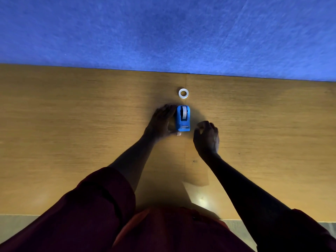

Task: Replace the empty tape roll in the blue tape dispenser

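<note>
Steadying the blue tape dispenser at mid-desk with the left hand flat against its left side; right hand just right of it, loosely curled, holding nothing visible. Spare roll lying just beyond the dispenser. Could tip or skid if the core gets yanked one-handed.

Left hand covers the left flank of the blue tape dispenser; contact there cannot be confirmed. Right hand in deep shadow, its curled fingers indistinct, grasp undetermined. Worktop cut off at both side edges; both sleeves run out at the bottom edge.
</note>
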`<state>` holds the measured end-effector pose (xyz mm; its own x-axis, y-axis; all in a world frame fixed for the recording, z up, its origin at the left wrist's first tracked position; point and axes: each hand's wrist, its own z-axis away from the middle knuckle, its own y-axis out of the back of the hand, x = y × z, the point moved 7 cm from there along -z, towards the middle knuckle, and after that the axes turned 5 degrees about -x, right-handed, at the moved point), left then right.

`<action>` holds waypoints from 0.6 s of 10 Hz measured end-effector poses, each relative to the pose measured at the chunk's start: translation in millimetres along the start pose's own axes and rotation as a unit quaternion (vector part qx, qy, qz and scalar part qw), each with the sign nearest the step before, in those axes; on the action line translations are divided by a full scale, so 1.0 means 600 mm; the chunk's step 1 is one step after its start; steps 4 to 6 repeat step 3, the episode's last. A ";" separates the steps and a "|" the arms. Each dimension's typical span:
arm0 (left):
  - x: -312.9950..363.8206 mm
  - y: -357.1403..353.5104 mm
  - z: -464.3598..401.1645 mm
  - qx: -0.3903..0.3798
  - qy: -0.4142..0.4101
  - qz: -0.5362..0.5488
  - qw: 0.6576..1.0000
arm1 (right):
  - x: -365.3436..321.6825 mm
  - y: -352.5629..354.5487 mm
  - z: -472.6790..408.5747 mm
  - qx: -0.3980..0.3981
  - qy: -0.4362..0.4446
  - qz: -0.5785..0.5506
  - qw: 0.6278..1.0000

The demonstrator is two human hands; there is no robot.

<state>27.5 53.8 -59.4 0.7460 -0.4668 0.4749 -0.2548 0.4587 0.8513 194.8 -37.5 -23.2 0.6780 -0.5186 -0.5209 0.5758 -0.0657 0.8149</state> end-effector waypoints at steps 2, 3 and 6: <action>-0.002 -0.016 0.056 0.033 0.050 -0.046 0.997 | 0.030 -0.019 -0.001 -0.024 0.096 0.119 0.988; -0.008 -0.023 0.078 0.071 0.074 -0.062 0.993 | 0.041 -0.037 0.003 -0.038 0.138 0.138 0.980; -0.008 -0.023 0.078 0.071 0.074 -0.062 0.993 | 0.041 -0.037 0.003 -0.038 0.138 0.138 0.980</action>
